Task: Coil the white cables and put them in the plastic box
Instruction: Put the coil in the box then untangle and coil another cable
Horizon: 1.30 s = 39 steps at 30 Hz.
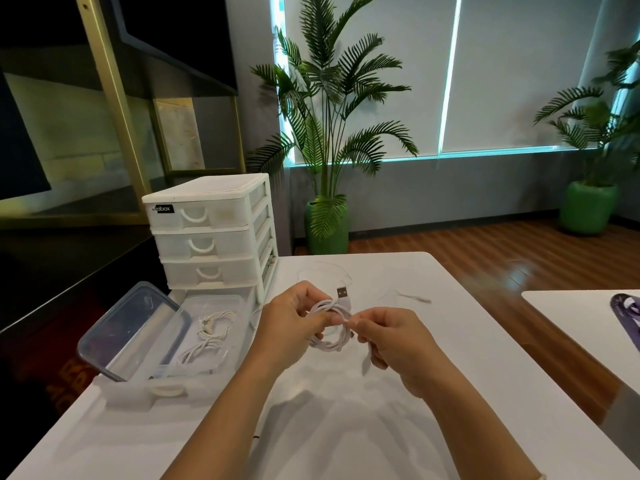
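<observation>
A white USB cable (329, 336) is wound into a small coil above the middle of the white table (450, 375). My left hand (289, 322) grips the coil's left side, with the USB plug sticking up behind it. My right hand (391, 344) pinches the cable's loose end at the coil's right side, and a short tail hangs below my fingers. The clear plastic box (239, 327) stands to the left, and two coiled white cables (211, 336) lie inside it. Its clear lid (131, 330) leans tilted on the box's left side.
A white three-drawer organiser (211, 233) stands behind the box at the table's left rear. Another thin white cable (332, 271) lies loose on the far table, with a small white piece (415, 298) to its right. A second table with a purple object (627, 313) sits at right.
</observation>
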Tool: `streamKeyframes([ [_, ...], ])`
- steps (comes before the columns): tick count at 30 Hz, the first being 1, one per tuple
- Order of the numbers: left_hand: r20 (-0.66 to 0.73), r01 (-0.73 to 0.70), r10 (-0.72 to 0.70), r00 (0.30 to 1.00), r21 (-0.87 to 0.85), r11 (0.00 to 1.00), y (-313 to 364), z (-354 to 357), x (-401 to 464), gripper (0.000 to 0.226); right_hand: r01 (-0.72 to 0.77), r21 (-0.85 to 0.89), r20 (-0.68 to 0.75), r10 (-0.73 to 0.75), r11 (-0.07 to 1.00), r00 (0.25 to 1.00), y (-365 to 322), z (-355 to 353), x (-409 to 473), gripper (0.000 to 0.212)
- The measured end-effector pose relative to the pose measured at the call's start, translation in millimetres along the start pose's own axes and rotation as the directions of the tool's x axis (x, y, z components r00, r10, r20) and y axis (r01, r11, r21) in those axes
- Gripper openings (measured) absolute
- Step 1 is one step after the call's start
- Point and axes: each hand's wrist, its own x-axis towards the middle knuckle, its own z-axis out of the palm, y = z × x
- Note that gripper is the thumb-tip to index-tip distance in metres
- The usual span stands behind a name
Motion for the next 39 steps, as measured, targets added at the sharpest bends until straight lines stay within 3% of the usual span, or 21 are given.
streamKeyframes([
  [2, 0.004, 0.008, -0.008, 1.0, 0.0, 1.0, -1.4, 0.4, 0.5, 0.014, 0.039, -0.107, -0.005, -0.04, 0.994, 0.999, 1.6, -0.7, 0.6, 0.02],
  [6, 0.033, 0.105, -0.1, 0.994, -0.182, 0.978, -1.4, 3.8, -1.5, 0.013, 0.135, -0.248, -0.046, -0.151, 0.959, 0.987, 4.5, -3.2, 2.2, 0.013],
  [11, 0.036, 0.181, -0.181, 0.983, -0.376, 0.909, 1.3, 9.9, -2.1, 0.01, 0.155, -0.145, -0.097, -0.17, 0.977, 0.981, 7.2, 0.6, 5.0, 0.011],
  [18, -0.031, 0.104, -0.121, 0.992, -0.328, 0.939, -2.9, 17.8, -2.4, 0.016, 0.077, 0.155, -0.097, -0.062, 0.985, 0.993, 8.8, 4.1, 5.8, 0.004],
  [23, -0.047, 0.087, -0.106, 0.993, -0.302, 0.949, -3.8, 15.9, -0.7, 0.015, 0.036, 0.256, -0.053, -0.024, 0.966, 0.998, 7.7, 4.3, 4.2, 0.026],
  [29, -0.178, 0.015, -0.05, 0.983, -0.196, 0.98, -2.7, 18.2, -1.6, 0.014, 0.02, 0.266, -0.065, -0.003, 0.964, 0.998, 5.3, 6.5, 5.5, 0.035],
  [34, -0.2, -0.007, -0.02, 0.98, -0.134, 0.991, 1.7, 21.1, -4.7, 0.013, -0.028, 0.297, -0.063, 0.049, 0.954, 0.997, 3.4, 7.2, 6.6, 0.051],
  [39, -0.262, -0.038, 0.01, 0.965, -0.1, 0.994, 2.9, 21.1, -7.5, 0.012, -0.059, 0.391, 0.011, 0.06, 0.919, 0.998, 3.1, 3.7, 6.4, 0.066],
])
